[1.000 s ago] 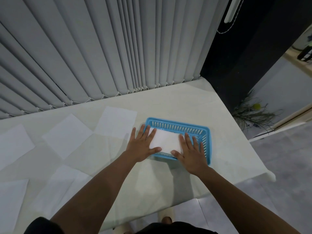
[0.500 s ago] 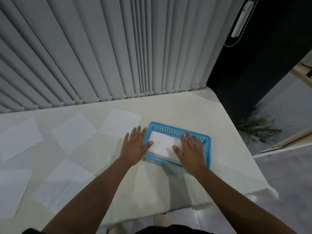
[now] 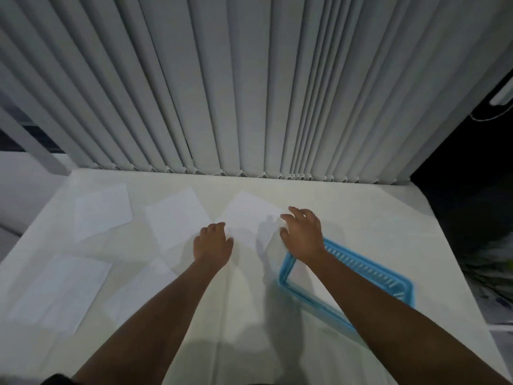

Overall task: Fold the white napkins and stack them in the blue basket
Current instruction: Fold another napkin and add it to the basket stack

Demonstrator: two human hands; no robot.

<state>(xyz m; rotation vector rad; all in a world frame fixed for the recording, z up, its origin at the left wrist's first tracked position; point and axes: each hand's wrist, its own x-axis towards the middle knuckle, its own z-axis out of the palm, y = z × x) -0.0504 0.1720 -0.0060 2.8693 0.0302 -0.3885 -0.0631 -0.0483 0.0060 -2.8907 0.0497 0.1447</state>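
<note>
Our spread left hand (image 3: 212, 243) and right hand (image 3: 301, 234) reach the unfolded napkin (image 3: 248, 215) on the pale desk (image 3: 361, 218) below vertical blinds (image 3: 249, 87).

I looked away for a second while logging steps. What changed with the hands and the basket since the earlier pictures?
Both hands left the blue basket and moved left and away to the nearest flat napkin. The right hand is at its right edge, the left hand at its near left corner; whether either has gripped it is unclear. The basket stayed in place, and the other napkins lie flat as before.
</note>
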